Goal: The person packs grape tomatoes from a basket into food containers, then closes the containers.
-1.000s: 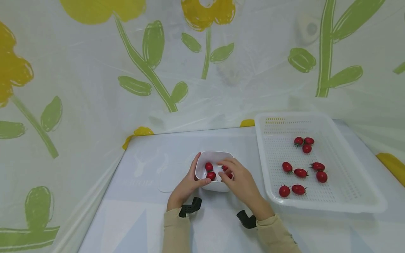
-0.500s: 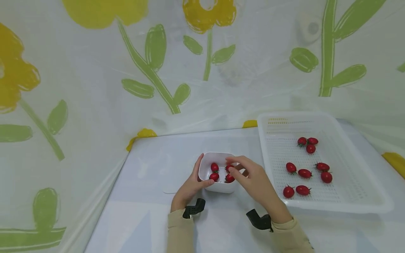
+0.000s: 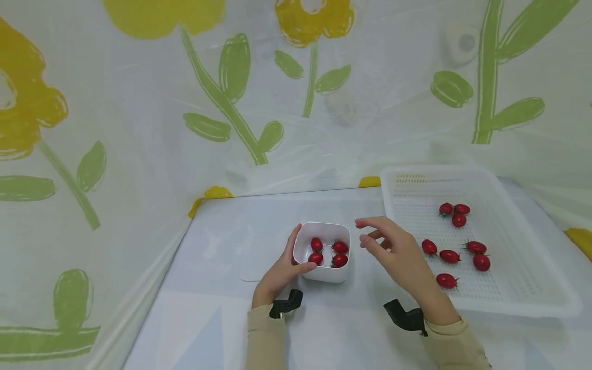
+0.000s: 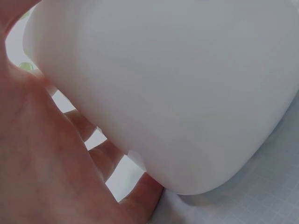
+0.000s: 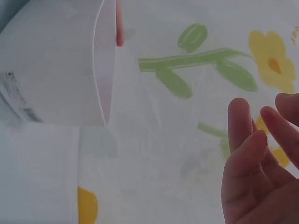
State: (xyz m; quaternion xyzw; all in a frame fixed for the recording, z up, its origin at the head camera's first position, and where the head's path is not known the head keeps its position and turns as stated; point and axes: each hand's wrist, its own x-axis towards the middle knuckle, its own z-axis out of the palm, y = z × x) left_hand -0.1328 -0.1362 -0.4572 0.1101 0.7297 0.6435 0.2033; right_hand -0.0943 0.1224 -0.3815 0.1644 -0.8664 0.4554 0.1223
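Note:
My left hand [image 3: 282, 272] grips a small white square container [image 3: 324, 275] by its left side, thumb over the front rim and fingers along the wall. Inside it lie several cherry tomatoes [image 3: 340, 247] with green stems. In the left wrist view the plain white container wall [image 4: 163, 93] fills most of the picture beside the palm. My right hand [image 3: 400, 257] is apart from the container, to its right, with loosely bent fingers and nothing between them. The right wrist view shows the same hand [image 5: 261, 172] away from the container's printed side [image 5: 56, 70].
A large white perforated basket [image 3: 513, 303] stands on the right of the table [image 3: 203, 308]. Several more cherry tomatoes [image 3: 449, 256] lie in it, partly hidden behind the right hand. A flower-printed white curtain [image 3: 152, 103] hangs behind the table.
My right hand has drawn out of the container and moved right toward the basket, leaving the tomatoes inside in view. The left hand keeps its grip.

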